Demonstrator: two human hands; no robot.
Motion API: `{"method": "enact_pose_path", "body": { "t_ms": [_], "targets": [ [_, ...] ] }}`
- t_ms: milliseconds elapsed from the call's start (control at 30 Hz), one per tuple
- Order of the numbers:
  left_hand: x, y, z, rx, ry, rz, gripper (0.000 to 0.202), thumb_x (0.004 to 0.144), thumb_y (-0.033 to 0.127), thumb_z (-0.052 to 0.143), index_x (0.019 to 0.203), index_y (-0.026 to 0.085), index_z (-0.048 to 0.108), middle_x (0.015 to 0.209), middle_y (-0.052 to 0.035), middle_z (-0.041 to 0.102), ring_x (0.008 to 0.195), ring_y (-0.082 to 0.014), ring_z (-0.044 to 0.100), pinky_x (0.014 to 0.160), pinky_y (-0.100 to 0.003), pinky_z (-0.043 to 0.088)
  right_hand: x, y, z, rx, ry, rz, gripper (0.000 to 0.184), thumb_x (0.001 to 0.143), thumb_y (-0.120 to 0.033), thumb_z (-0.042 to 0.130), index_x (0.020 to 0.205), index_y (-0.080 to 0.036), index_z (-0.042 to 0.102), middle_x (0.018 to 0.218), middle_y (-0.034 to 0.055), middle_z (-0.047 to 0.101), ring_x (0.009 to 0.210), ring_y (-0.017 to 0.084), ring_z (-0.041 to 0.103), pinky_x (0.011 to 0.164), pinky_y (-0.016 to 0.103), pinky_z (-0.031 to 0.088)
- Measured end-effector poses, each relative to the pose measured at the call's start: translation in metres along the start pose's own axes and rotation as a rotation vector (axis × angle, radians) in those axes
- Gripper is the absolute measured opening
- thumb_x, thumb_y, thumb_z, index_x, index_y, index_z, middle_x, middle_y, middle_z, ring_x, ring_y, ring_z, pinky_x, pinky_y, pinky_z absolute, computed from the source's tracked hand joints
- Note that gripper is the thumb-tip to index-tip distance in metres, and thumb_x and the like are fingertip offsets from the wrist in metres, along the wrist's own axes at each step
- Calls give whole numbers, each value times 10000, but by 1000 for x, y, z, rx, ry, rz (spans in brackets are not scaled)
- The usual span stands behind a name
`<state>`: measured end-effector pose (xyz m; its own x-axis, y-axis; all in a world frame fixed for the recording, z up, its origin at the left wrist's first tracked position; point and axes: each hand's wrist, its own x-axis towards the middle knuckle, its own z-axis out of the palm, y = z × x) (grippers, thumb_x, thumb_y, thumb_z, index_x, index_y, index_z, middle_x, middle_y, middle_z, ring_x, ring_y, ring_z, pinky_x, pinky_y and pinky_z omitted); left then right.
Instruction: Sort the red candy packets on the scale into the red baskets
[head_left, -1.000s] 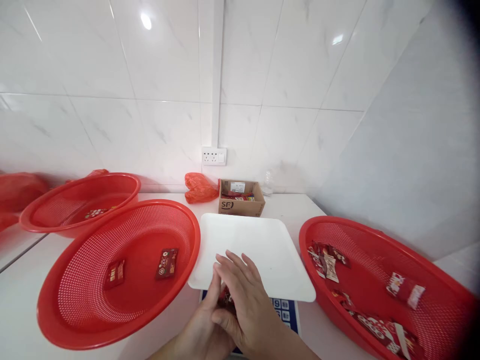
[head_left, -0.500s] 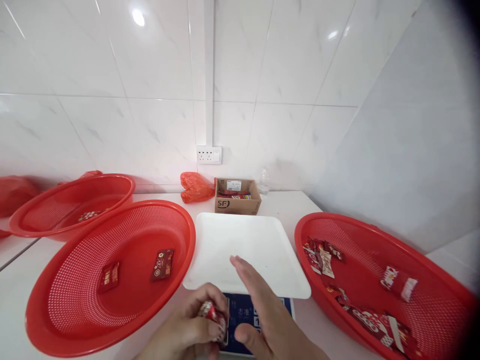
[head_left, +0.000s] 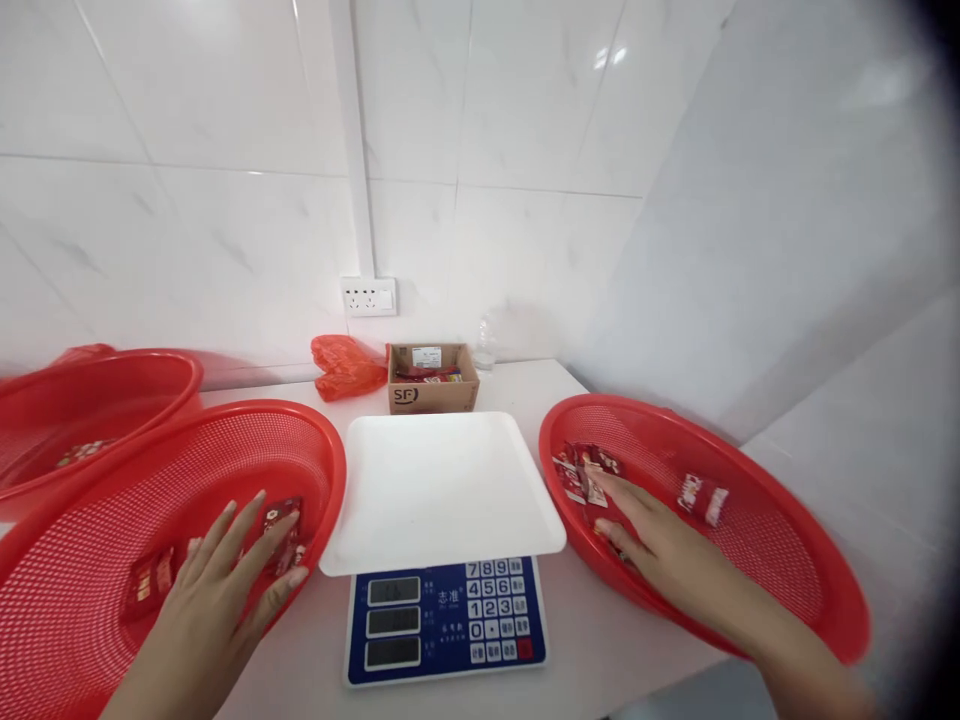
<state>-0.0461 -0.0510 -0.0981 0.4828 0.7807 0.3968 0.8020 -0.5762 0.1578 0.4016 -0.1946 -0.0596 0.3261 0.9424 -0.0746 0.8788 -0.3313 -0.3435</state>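
My left hand is over the left red basket, fingers spread with nothing gripped. Below its fingers lie a dark red snack packet and, partly covered, a smaller wrapped piece near the thumb. Another red packet lies left of the hand. In the right red basket, my right hand reaches down with fingers stretched and thumb apart. Its fingertips are at a cluster of red and cream snack packets. One more red packet lies beyond that hand.
Between the baskets stands a digital scale with a white tray. Behind it are a cardboard box of packets, an orange-red plastic bag and a clear plastic item. Another red basket is at the far left.
My left hand has moved from the scale to the left basket and let go of a small red-and-white wrapped piece. My right hand has moved from the scale into the right basket.
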Motion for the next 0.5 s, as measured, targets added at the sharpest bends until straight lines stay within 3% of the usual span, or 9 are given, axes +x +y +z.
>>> {"method": "enact_pose_path", "body": {
  "t_ms": [67,133,200,300,367,433,500],
  "targets": [
    [8,14,-4,-47,36,63,414,954,405,403,1332,304,541,1443,-76,509,1409,-366,347,987,-603,472,9,18,-9,-83,-172,106,618,948,-405,367,1538,-249,269,1588,64,278,1417,345,336,1081,508,415],
    [19,33,-12,-77,103,139,418,962,410,420,1355,290,491,1487,-95,447,1423,-357,324,944,-570,522,21,34,-14,-100,-247,129,660,896,-382,473,1512,-185,343,1567,117,319,1401,362,360,1083,470,413],
    [32,54,-20,-76,150,203,384,969,372,434,1340,293,491,1505,-100,416,1424,-355,323,942,-573,525,36,47,-14,-98,-292,118,736,860,-384,530,1525,-156,310,1586,125,268,1427,347,313,1119,436,371],
    [49,82,-26,-86,169,284,373,971,351,458,1337,286,492,1517,-110,397,1427,-366,312,928,-577,531,61,60,-8,-83,-334,80,867,821,-472,583,1555,-194,214,1621,88,147,1479,334,145,1179,465,249],
    [58,96,-25,-124,173,347,378,970,346,474,1339,271,493,1526,-117,384,1435,-361,295,953,-568,518,78,63,-3,-66,-338,48,949,759,-503,660,1547,-175,245,1623,112,125,1482,351,99,1187,445,234],
    [65,107,-23,-166,174,395,386,968,347,483,1344,259,493,1535,-122,372,1441,-359,278,981,-571,494,92,63,3,-46,-323,25,968,722,-514,713,1530,-180,298,1613,142,169,1477,376,116,1184,466,233],
    [69,115,-21,-209,170,418,400,965,350,491,1354,259,490,1544,-122,360,1447,-361,260,1001,-581,471,104,62,9,-18,-281,0,861,768,-514,703,1495,-196,368,1580,162,267,1456,378,212,1165,522,242]
  ]
}}
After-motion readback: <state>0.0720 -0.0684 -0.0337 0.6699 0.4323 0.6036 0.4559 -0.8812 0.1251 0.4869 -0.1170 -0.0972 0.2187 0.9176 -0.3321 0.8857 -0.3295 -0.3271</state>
